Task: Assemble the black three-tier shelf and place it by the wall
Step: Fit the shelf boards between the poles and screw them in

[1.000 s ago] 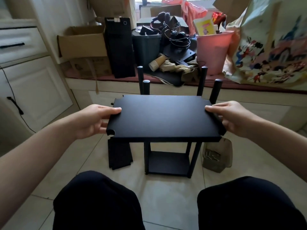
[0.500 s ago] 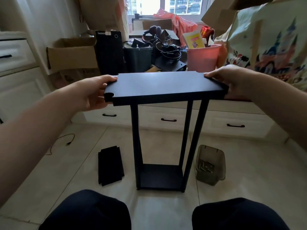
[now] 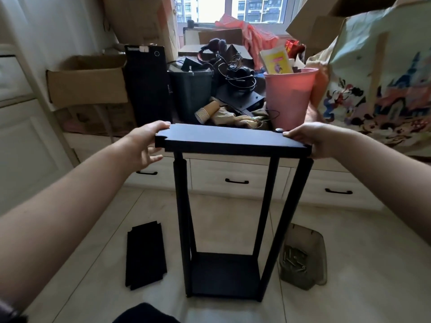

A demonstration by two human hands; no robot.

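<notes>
**Two hands hold the top board of the black shelf**

The tiled floor (image 3: 349,252) fills the low part of the view. A long white cabinet (image 3: 238,176) with drawers runs along the back, and boxes, a pink bucket (image 3: 289,99) and a dark bin (image 3: 190,94) sit on top of it.

The black shelf (image 3: 224,206) stands upright on the floor in the middle, in front of the cabinet. It has a bottom board (image 3: 225,272), four tall poles (image 3: 183,217) and a top board (image 3: 233,139). The top board sits at the tops of the poles. One round pole end (image 3: 279,130) pokes up at its far right corner.

The left hand (image 3: 145,145) grips the left end of the top board, thumb on top and fingers below. The right hand (image 3: 310,139) grips the right end the same way.

A loose black board (image 3: 145,255) lies flat on the floor left of the shelf. A small clear tub (image 3: 303,257) with screws in it lies on the floor just right of the shelf.
</notes>
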